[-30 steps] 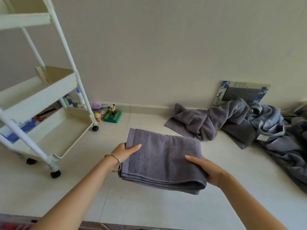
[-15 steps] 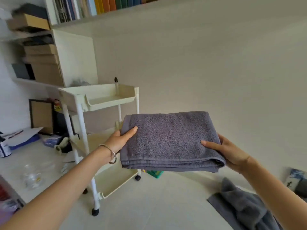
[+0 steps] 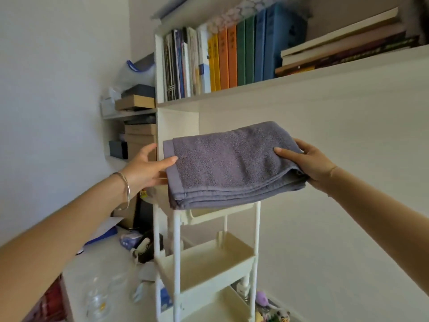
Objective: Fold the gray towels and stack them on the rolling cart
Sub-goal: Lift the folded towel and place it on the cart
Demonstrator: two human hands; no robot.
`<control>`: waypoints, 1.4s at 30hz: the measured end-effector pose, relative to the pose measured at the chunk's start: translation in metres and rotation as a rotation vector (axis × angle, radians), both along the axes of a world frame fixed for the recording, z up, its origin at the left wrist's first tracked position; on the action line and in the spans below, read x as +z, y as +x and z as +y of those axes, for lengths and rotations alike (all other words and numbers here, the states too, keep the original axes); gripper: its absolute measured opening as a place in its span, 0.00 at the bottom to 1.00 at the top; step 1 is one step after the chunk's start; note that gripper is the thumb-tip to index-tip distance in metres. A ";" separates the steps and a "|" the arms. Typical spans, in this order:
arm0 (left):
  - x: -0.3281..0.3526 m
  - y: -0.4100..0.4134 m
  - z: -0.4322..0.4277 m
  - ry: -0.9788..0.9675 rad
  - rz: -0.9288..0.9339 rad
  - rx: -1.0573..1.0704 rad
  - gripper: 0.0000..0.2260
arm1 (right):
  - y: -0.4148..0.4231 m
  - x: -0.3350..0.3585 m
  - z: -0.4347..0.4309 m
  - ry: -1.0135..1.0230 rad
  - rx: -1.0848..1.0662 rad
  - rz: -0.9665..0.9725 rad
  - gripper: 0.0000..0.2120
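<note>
A folded gray towel [image 3: 232,163] is held level just over the top tray of the white rolling cart [image 3: 204,263], hiding most of that tray. My left hand [image 3: 146,168] holds the towel's left end, thumb on top and fingers underneath. At the right end, my right hand [image 3: 308,162] grips the towel the same way, thumb lying on the top face. The cart's middle and bottom trays show below the towel, with no towel in them.
A white bookshelf [image 3: 301,80] with upright and flat books runs along the wall above the cart. Boxes [image 3: 139,135] are stacked on shelves at the left. Small items, glass jars [image 3: 97,298] and toys lie on the floor around the cart's base.
Both hands lifted the folded towel from near the floor up to the cart's top tray. My view swung up and left, and the pile of unfolded towels left the frame.
</note>
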State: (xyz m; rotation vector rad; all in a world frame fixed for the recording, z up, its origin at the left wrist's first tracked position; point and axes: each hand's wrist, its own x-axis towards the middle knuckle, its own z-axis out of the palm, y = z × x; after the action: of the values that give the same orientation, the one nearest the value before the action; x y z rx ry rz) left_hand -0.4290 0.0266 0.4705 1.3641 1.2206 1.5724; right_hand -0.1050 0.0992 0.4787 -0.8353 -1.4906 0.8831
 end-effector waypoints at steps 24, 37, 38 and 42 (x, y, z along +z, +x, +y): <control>0.010 -0.039 0.092 -0.464 1.195 0.048 0.28 | -0.064 -0.015 0.160 0.033 0.001 -0.952 0.24; -0.003 0.003 0.083 -0.142 1.552 0.311 0.19 | -0.076 -0.009 0.117 0.552 -0.258 -1.096 0.17; -0.006 0.011 0.078 -0.085 1.441 0.227 0.20 | -0.076 -0.012 0.110 0.540 -0.243 -1.100 0.19; -0.024 0.028 0.067 -0.389 1.324 -0.120 0.32 | -0.081 -0.033 0.102 0.358 -0.235 -1.322 0.33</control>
State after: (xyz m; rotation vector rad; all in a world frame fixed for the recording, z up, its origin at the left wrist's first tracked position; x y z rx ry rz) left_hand -0.4012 0.0932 0.4463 2.1712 1.9378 0.1226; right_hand -0.1860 0.2017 0.4460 -1.3701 -2.4690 -0.2702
